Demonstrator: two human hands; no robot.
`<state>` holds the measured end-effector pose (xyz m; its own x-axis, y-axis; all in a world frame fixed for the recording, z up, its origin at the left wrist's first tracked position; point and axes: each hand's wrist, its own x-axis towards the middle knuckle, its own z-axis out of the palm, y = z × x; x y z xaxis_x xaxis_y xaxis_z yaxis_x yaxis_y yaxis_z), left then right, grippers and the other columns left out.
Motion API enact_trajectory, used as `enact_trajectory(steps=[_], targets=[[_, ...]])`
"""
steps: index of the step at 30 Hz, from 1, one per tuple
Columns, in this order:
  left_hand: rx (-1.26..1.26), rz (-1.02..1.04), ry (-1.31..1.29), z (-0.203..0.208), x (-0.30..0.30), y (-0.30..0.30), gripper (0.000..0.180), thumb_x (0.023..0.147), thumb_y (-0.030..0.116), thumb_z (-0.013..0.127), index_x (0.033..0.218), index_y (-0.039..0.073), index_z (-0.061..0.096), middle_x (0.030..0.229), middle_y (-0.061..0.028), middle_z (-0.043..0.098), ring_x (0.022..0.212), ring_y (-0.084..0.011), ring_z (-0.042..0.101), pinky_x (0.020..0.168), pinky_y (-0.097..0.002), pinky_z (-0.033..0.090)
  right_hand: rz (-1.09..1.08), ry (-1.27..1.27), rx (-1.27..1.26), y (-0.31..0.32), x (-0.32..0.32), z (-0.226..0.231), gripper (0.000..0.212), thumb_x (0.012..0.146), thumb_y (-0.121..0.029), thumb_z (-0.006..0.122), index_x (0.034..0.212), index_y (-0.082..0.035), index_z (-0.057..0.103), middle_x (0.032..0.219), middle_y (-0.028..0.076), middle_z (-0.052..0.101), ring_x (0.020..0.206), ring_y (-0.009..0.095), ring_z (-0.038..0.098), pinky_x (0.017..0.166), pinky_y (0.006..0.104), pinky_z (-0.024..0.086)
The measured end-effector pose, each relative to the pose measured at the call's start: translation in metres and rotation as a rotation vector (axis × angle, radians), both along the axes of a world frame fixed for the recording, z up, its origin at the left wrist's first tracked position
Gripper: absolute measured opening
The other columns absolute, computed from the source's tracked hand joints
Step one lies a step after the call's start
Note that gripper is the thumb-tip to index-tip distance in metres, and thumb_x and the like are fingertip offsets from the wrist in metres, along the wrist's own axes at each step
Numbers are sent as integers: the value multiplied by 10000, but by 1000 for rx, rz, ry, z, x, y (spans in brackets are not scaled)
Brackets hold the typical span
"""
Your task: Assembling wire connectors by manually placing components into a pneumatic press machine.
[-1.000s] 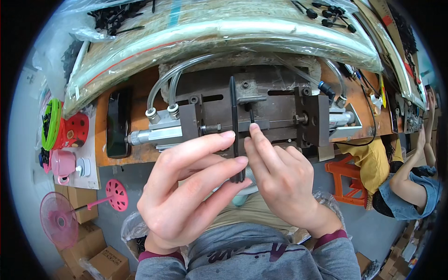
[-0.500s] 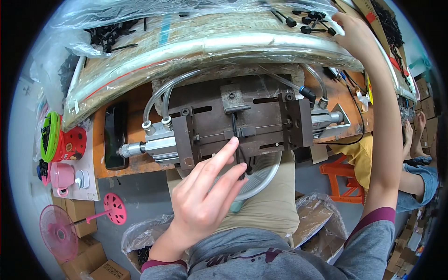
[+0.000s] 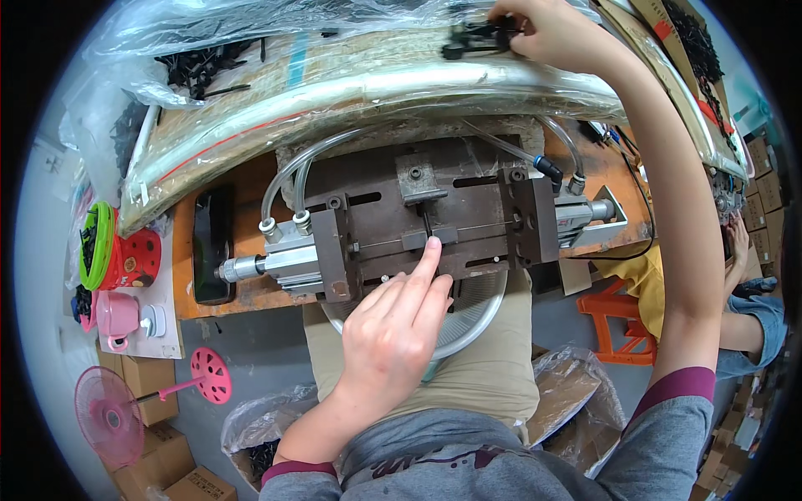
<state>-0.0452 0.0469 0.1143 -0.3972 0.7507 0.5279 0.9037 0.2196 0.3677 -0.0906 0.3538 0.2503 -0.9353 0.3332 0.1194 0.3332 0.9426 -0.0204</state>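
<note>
My left hand (image 3: 388, 338) is at the front of a dark metal clamping fixture (image 3: 476, 209). Its index finger stretches along a thin black rod (image 3: 427, 221) lying in the fixture's middle, with the fingertip beside a small metal block. The other fingers curl around the rod's near end, which they mostly hide. Far off at the upper right, my right hand (image 3: 547, 33) has its fingers closed at a cluster of black stemmed parts (image 3: 476, 37), smeared by motion on the plastic-covered board. How many parts it grips is hidden.
Silver air cylinders (image 3: 292, 265) with clear hoses flank the fixture. A white mesh basket (image 3: 472, 330) sits below it on my lap. A black phone (image 3: 213, 242), red pot (image 3: 138, 259) and pink fan (image 3: 109, 416) are left. Another person sits by an orange stool (image 3: 614, 326) at right.
My right hand has moved left across the board to the black parts, which have shifted and bunched. My left hand has moved slightly right and up, its fingers drawing together over the rod.
</note>
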Motion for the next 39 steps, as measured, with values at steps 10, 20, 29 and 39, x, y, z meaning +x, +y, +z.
enact_trajectory(steps=[10, 20, 29, 39], targets=[[-37, 21, -2, 4, -1, 3, 251, 677, 65, 821, 894, 26, 701, 1227, -134, 697, 757, -231, 718, 666, -311, 564, 284, -39, 313, -30, -14, 9, 305, 778, -98, 709, 1067, -2, 696, 1120, 212, 684, 1080, 366, 651, 893, 433, 536], [-45, 6, 7, 5, -2, 3, 248, 676, 69, 826, 892, 30, 709, 1213, -133, 703, 708, -218, 711, 634, -299, 558, 258, -200, 401, -29, -41, 3, 272, 781, -91, 698, 1042, -21, 662, 1011, 212, 700, 1019, 366, 672, 853, 448, 540], [-42, -18, -16, 6, -3, 1, 249, 687, 70, 824, 905, 27, 712, 1214, -153, 699, 709, -223, 715, 629, -301, 561, 250, 206, -31, -7, -8, 10, 291, 767, -109, 728, 1006, 30, 634, 903, 201, 690, 863, 329, 668, 772, 411, 519], [-43, -177, -292, 29, 2, -22, 436, 708, 169, 870, 1090, 34, 707, 1302, -155, 654, 734, -168, 718, 651, -270, 580, 480, 558, 136, -15, 35, -27, 285, 811, 11, 713, 1083, -50, 651, 1034, 82, 669, 826, 233, 653, 707, 335, 534]])
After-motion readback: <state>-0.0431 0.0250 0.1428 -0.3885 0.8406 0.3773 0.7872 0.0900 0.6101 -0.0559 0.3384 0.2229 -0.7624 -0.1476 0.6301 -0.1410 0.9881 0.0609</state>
